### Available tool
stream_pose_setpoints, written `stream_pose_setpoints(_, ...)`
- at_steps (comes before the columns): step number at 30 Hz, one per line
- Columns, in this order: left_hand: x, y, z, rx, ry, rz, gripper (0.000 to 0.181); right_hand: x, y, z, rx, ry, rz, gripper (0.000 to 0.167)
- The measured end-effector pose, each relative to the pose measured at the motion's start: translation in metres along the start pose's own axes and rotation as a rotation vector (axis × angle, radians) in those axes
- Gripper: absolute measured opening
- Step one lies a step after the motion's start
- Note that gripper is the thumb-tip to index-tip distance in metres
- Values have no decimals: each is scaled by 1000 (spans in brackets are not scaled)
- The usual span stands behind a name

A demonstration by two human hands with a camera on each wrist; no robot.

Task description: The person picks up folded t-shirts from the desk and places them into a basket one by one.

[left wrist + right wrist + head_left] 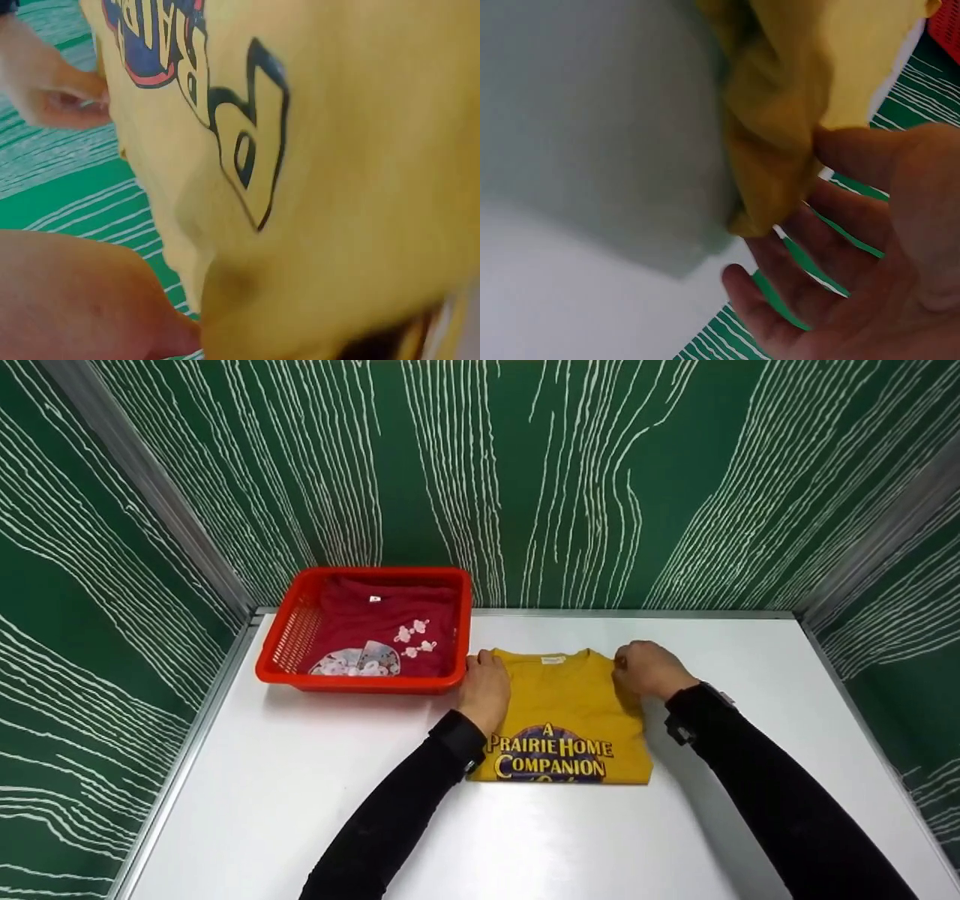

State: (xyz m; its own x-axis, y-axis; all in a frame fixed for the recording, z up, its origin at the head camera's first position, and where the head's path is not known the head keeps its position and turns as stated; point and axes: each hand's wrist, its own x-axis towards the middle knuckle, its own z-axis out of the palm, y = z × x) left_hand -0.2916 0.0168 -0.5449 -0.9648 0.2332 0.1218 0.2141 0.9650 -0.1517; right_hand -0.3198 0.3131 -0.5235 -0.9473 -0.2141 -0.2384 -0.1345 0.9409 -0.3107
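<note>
A folded yellow T-shirt [559, 697] with a printed "A Prairie Home Companion" design lies on the white table, its collar toward the back wall. My left hand [485, 690] grips the shirt's upper left corner, beside the basket; in the left wrist view its thumb side [82, 300] meets the cloth, and the fingertips are hidden. At the upper right corner, my right hand [651, 669] pinches the cloth. The right wrist view has the thumb and fingers of the right hand [855, 225] on either side of a bunched yellow edge [772, 142].
A red plastic basket [382, 685] stands at the back left, holding a dark red garment [360, 622] with white flower prints. Green walls [525, 472] with white wavy lines enclose the white table [300, 780] at the back and sides.
</note>
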Motion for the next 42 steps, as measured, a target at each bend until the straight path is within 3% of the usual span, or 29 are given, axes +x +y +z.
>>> stream_pose_setpoints(6, 4, 0, 10, 37, 6, -62, 48, 0, 1, 2, -3, -2, -48, 30)
stream_pose_setpoints(12, 9, -3, 11, 78, -69, -38, 56, 0, 1, 5, -18, 25, -60, 25)
stream_pose_setpoints(21, 5, 1, 5, 11, -102, -10, 41, 0, 3, 10, 73, -16, 13, 23)
stream_pose_setpoints(27, -7, 5, -3, -98, -61, -19, 32, -8, 7, -3, 220, -69, 68, 42)
stream_pose_setpoints(30, -15, 2, -13, -182, -16, -23, 28, -13, 9, -14, 248, -125, 57, 50)
stream_pose_setpoints(33, -22, -5, -29, -259, 25, 0, 20, -21, 10, -25, 259, -151, 28, 47)
stream_pose_setpoints(37, -29, -21, -56, -339, 53, 72, 15, -34, 10, -42, 244, -123, -55, 34)
stream_pose_setpoints(42, -35, -45, -89, -514, 39, 117, 12, -58, 7, -68, 240, -41, -134, 27)
